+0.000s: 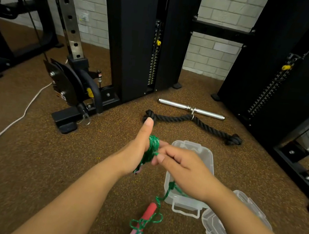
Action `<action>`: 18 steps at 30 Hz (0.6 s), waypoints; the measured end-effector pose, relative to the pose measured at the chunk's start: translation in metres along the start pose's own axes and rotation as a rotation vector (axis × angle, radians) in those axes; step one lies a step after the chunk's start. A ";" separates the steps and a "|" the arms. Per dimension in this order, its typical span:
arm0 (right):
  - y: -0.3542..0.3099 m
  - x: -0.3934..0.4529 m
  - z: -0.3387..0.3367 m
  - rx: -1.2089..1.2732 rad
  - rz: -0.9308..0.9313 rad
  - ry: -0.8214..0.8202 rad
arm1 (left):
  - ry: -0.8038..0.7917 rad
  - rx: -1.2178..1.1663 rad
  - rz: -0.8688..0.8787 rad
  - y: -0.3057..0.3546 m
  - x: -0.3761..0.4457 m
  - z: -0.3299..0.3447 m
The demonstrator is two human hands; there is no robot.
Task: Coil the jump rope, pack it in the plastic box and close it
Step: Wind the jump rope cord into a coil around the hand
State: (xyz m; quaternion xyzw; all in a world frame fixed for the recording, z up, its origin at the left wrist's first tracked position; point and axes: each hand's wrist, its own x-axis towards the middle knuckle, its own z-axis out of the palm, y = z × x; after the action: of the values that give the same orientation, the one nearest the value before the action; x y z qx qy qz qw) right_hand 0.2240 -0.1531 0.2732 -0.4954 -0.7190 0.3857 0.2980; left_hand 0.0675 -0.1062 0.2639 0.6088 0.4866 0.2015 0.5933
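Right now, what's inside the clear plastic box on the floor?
The clear plastic box shows only a short stretch of the green jump rope near its front. The right hand covers its middle, so that part is hidden.

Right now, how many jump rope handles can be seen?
1 clearly: a red handle lying on the floor near the open plastic box. A pink tip below the left hand may be a second, mostly hidden.
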 end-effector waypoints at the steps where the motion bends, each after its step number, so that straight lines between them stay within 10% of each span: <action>1: 0.000 0.001 -0.003 0.046 0.005 0.037 | -0.020 0.051 -0.015 0.001 -0.002 0.000; 13: 0.017 0.010 -0.011 0.036 0.085 0.330 | -0.230 -0.156 0.008 0.009 0.004 0.000; 18: 0.023 0.013 0.003 0.327 0.136 0.168 | -0.316 -0.442 -0.027 0.017 0.001 0.000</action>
State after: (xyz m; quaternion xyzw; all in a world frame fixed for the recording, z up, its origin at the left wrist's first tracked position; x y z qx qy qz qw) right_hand 0.2287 -0.1371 0.2525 -0.5183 -0.5841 0.4740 0.4068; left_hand 0.0744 -0.1024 0.2792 0.4818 0.3402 0.1976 0.7830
